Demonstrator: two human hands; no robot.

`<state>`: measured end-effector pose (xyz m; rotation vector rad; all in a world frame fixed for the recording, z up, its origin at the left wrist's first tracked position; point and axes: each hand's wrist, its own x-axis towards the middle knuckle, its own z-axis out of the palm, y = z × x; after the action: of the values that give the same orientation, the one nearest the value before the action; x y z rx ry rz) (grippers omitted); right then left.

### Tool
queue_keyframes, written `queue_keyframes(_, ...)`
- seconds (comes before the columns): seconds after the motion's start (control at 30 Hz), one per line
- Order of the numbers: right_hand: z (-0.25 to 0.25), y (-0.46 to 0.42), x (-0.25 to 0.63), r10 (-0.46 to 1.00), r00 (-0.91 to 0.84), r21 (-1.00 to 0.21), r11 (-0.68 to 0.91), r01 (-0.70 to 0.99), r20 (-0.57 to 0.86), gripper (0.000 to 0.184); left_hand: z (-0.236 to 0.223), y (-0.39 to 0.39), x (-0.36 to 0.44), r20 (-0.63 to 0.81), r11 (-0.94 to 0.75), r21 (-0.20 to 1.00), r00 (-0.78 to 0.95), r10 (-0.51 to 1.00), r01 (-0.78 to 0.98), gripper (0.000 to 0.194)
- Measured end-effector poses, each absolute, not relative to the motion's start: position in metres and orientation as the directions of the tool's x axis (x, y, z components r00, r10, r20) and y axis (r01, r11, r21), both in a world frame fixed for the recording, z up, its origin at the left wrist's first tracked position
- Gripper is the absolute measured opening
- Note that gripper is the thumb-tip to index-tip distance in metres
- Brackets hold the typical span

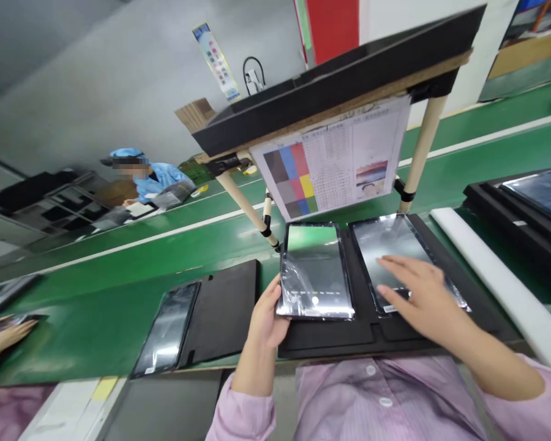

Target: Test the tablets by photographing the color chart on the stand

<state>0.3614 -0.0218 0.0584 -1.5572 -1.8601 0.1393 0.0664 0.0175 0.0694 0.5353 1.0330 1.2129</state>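
Observation:
My left hand (269,315) grips the lower left corner of a tablet (316,263), tilted up above a black foam tray (326,339). Its lit screen shows what looks like a camera view with a row of small icons along the bottom, under clear film. Over a second tablet (388,251), lying on the same foam, hovers my right hand (417,294), fingers spread and holding nothing. Whether its fingertips touch the glass I cannot tell. That second screen looks dark and glossy, and my hand hides its lower right part.
A stand (340,92) with a printed colour chart (330,162) rises behind the tablets. Leftward lies another tablet (168,327) beside black foam (223,311). A white foam strip (496,275) and stacked black trays (491,214) are at right. Co-workers' hands (11,334) show far left.

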Motion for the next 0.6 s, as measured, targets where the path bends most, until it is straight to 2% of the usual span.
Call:
queue_keyframes(0.07, 0.061, -0.023, 0.338, 0.917, -0.136, -0.565, 0.343, 0.75, 0.376, 0.057, 0.064, 0.0, 0.068, -0.294, 0.265, 0.785, 0.041, 0.955, -0.56, 0.043)
queue_keyframes(0.13, 0.061, -0.026, 0.321, 0.944, -0.166, -0.684, 0.321, 0.655, 0.284, 0.066, 0.059, -0.018, 0.069, -0.248, 0.256, 0.779, 0.093, 0.964, -0.573, 0.046)
queue_keyframes(0.23, 0.057, -0.033, 0.306, 0.968, -0.115, -0.842, 0.253, 0.476, 0.225, 0.075, 0.056, -0.043, 0.071, -0.213, 0.256, 0.788, 0.143, 0.967, -0.559, 0.047)
queue_keyframes(0.3, 0.053, -0.037, 0.302, 0.97, -0.05, -0.928, 0.243, 0.283, 0.238, 0.075, 0.058, -0.054, 0.07, -0.191, 0.238, 0.793, 0.143, 0.971, -0.56, 0.049)
queue_keyframes(0.4, 0.052, -0.04, 0.298, 0.956, 0.008, -0.956, 0.292, 0.002, 0.292, 0.068, 0.064, -0.059, 0.07, -0.162, 0.203, 0.814, 0.122, 0.979, -0.545, 0.048)
queue_keyframes(0.47, 0.056, -0.038, 0.296, 0.944, 0.073, -0.938, 0.329, -0.107, 0.323, 0.062, 0.066, -0.056, 0.074, -0.135, 0.139, 0.839, 0.046, 0.99, -0.527, 0.048)
queue_keyframes(0.53, 0.064, -0.032, 0.294, 0.946, 0.117, -0.926, 0.321, -0.2, 0.302, 0.062, 0.067, -0.051, 0.082, -0.063, 0.007, 0.874, -0.098, 0.993, -0.486, 0.047)
queue_keyframes(0.6, 0.072, -0.023, 0.295, 0.968, 0.094, -0.929, 0.25, -0.274, 0.233, 0.068, 0.065, -0.046, 0.093, 0.097, -0.179, 0.915, -0.234, 0.967, -0.362, 0.054)
